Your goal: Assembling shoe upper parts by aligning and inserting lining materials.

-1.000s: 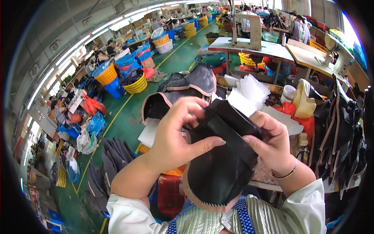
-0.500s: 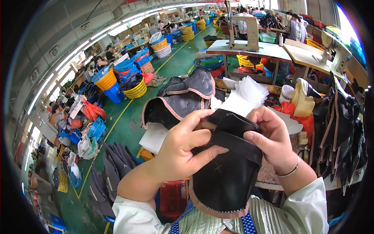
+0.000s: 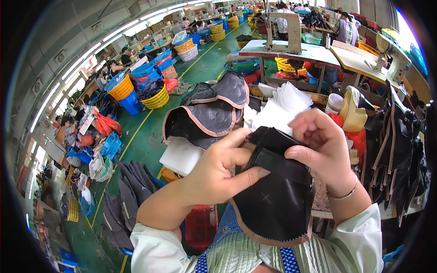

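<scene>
A black leather boot upper [image 3: 277, 204] hangs in front of my chest, its lower edge bordered by a pinkish-brown zigzag trim. A small pale cross mark shows on its face, and a black band [image 3: 280, 164] runs across it near the folded top. My left hand [image 3: 218, 166] is closed on the left side of the upper, thumb on the front and fingers partly hidden behind the fold. At the upper right, my right hand [image 3: 325, 150] has its thumb against the edge above the band. Its other fingers curl over the far side, their contact partly hidden.
More black uppers with pink trim [image 3: 205, 118] lie beyond my left hand. White sheets [image 3: 282, 107] are stacked ahead, beside a yellowish jug [image 3: 353, 111]. Dark trimmed pieces [image 3: 391, 150] hang at right. A sewing machine [image 3: 284, 34] stands on a table; grey pieces [image 3: 132, 200] sit lower left.
The upper has tilted and its lower end has swung a little to the right. My right fingers have lifted and curled more above the fold; my left hand keeps its hold.
</scene>
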Demonstrator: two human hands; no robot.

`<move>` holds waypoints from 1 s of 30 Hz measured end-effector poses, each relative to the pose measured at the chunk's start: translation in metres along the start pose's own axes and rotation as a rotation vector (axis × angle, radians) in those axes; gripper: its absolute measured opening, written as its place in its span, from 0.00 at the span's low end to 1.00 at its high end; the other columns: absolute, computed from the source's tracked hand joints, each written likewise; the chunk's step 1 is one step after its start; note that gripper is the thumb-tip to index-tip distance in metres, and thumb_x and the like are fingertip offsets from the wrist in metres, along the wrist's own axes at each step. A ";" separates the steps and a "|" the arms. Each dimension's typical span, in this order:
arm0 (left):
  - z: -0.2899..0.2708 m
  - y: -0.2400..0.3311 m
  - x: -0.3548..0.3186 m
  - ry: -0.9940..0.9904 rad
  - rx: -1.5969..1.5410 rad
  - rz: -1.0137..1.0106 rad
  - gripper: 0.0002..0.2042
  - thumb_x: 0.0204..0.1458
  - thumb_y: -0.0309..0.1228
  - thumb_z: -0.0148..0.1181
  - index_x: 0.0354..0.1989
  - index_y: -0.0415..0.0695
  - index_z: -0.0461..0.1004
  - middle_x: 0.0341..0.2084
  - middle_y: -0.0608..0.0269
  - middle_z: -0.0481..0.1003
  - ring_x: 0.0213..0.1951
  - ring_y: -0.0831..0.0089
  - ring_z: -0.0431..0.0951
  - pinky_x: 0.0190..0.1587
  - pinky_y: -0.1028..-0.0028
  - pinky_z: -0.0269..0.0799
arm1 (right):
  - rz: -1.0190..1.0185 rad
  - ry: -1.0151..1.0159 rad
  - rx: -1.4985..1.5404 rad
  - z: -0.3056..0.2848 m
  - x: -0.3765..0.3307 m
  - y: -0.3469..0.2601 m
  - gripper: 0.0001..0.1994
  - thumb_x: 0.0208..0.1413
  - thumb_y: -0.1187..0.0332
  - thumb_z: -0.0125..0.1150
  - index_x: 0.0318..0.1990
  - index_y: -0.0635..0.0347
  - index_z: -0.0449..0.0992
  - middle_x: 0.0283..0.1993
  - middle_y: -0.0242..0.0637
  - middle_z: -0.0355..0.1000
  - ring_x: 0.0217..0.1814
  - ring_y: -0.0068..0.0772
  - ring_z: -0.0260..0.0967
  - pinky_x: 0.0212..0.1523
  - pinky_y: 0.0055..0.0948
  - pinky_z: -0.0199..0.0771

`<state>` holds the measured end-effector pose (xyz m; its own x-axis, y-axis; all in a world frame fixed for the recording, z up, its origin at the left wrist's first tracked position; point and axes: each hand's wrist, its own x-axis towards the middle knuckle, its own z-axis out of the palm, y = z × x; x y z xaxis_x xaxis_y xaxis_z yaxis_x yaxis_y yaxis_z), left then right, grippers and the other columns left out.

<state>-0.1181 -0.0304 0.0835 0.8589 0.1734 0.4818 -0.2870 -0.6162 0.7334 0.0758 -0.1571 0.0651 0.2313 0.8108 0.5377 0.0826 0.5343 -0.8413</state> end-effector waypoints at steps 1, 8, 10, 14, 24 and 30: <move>-0.003 0.001 0.000 -0.018 -0.047 -0.019 0.08 0.50 0.23 0.63 0.40 0.39 0.79 0.45 0.57 0.72 0.49 0.68 0.72 0.52 0.70 0.66 | 0.091 -0.040 0.109 -0.001 0.002 0.000 0.21 0.48 0.78 0.71 0.49 0.66 0.68 0.34 0.29 0.70 0.36 0.14 0.66 0.38 0.15 0.67; -0.018 -0.007 0.008 -0.186 -0.762 -0.567 0.19 0.54 0.27 0.53 0.51 0.27 0.69 0.45 0.52 0.75 0.44 0.71 0.78 0.49 0.73 0.72 | -0.027 -0.110 0.151 -0.001 -0.018 0.019 0.24 0.47 0.80 0.70 0.52 0.66 0.66 0.35 0.30 0.71 0.36 0.15 0.67 0.37 0.16 0.67; -0.010 -0.009 0.015 -0.156 -0.872 -0.588 0.14 0.58 0.27 0.51 0.48 0.29 0.72 0.41 0.56 0.77 0.41 0.75 0.78 0.47 0.76 0.73 | -0.127 -0.052 0.114 0.012 -0.019 0.013 0.20 0.47 0.82 0.70 0.47 0.64 0.70 0.36 0.29 0.69 0.36 0.15 0.66 0.37 0.16 0.68; 0.005 -0.018 0.012 -0.027 -0.528 -0.514 0.07 0.54 0.20 0.60 0.41 0.35 0.76 0.34 0.66 0.78 0.35 0.84 0.76 0.38 0.83 0.72 | -0.055 -0.191 -0.116 0.001 -0.016 0.005 0.15 0.46 0.81 0.70 0.42 0.62 0.73 0.38 0.31 0.69 0.38 0.18 0.68 0.38 0.17 0.69; 0.017 -0.024 0.008 0.143 -0.414 -0.649 0.05 0.56 0.22 0.59 0.39 0.35 0.76 0.22 0.63 0.77 0.23 0.80 0.78 0.25 0.81 0.73 | -0.035 -0.391 -0.178 -0.008 -0.031 0.013 0.14 0.44 0.80 0.68 0.41 0.58 0.81 0.46 0.40 0.68 0.48 0.36 0.70 0.51 0.30 0.69; 0.018 -0.023 -0.010 0.178 -0.369 -0.558 0.06 0.54 0.18 0.59 0.40 0.34 0.76 0.32 0.64 0.77 0.30 0.80 0.78 0.36 0.82 0.74 | 0.290 -0.163 0.194 -0.008 -0.037 0.023 0.12 0.48 0.83 0.66 0.42 0.67 0.79 0.49 0.40 0.70 0.51 0.28 0.69 0.51 0.26 0.70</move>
<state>-0.1128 -0.0314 0.0531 0.8463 0.5316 0.0335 0.0249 -0.1022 0.9945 0.0770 -0.1768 0.0254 0.0601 0.9539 0.2941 -0.1522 0.3000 -0.9417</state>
